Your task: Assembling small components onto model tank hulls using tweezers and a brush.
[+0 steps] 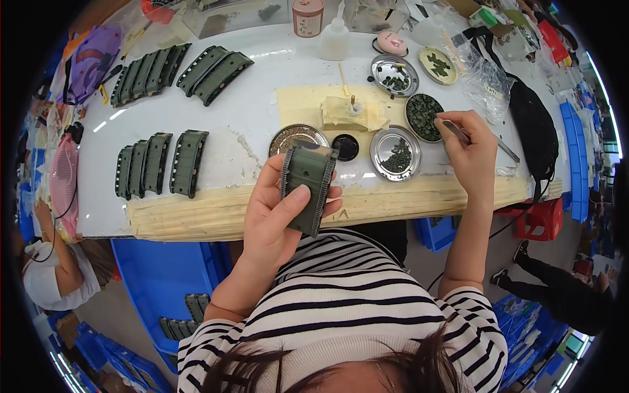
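Observation:
My left hand (278,213) holds a dark green curved plastic panel (306,180) with toothed long edges, thumb pressed on its face. In my right hand (470,147) is a pair of metal tweezers (460,133), pinched between the fingers. This hand is at the right rim of a round tin (407,124) filled with small dark green pieces. The tweezers' tips are hard to make out there. Nearer me sits a second round tin (373,160) with a small heap of green bits (397,159). Partly behind the panel is a tin of brownish grains (296,136).
More green panels (151,75) stand in rows on the left of the white table (255,65). A taped block (344,114), a black round lid (345,147) and a white squeeze bottle (335,40) occupy the middle. A black bag (534,124) lies right. Blue bins (154,275) stand below the table.

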`<state>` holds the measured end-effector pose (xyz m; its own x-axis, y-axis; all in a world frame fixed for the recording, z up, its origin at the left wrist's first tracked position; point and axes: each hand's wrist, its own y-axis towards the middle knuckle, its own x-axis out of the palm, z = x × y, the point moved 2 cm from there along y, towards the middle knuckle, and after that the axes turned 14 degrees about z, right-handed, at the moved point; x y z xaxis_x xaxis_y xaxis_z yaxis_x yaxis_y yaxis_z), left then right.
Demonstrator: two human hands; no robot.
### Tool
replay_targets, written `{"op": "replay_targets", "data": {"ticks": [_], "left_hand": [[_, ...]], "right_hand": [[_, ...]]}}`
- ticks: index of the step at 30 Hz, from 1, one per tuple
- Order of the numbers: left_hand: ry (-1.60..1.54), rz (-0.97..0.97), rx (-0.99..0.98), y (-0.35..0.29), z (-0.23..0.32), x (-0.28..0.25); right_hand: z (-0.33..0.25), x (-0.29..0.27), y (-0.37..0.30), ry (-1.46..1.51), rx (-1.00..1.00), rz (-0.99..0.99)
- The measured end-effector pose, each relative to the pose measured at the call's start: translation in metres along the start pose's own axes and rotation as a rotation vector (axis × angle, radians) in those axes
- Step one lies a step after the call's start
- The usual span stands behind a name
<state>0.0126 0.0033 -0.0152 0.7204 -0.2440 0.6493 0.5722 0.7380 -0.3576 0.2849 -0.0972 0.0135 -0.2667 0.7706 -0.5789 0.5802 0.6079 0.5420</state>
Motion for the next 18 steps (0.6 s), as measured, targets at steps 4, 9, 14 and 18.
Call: {"op": "replay_targets", "data": {"ticks": [4, 9, 14, 18], "left_hand": [[0.029, 0.020, 0.003, -0.0029, 0.0004, -0.0023], [0.031, 0.038, 0.008, -0.0042, 0.0013, -0.0043], [0.012, -0.033, -0.021, -0.0033, -0.0004, -0.0034], [0.037, -0.014, 0.000, -0.0036, 0.0002, -0.0041]], "right_hand": [[0.0004, 0.0048, 0.0007, -0.054, 0.053, -0.135], [0.0041, 0.0090, 0.0030, -0.103, 0.030, -0.182], [0.0080, 0.0109, 0.0052, -0.055, -0.031, -0.067], [0.0083, 0.0093, 0.0046, -0.044, 0.053, 0.002]]}}
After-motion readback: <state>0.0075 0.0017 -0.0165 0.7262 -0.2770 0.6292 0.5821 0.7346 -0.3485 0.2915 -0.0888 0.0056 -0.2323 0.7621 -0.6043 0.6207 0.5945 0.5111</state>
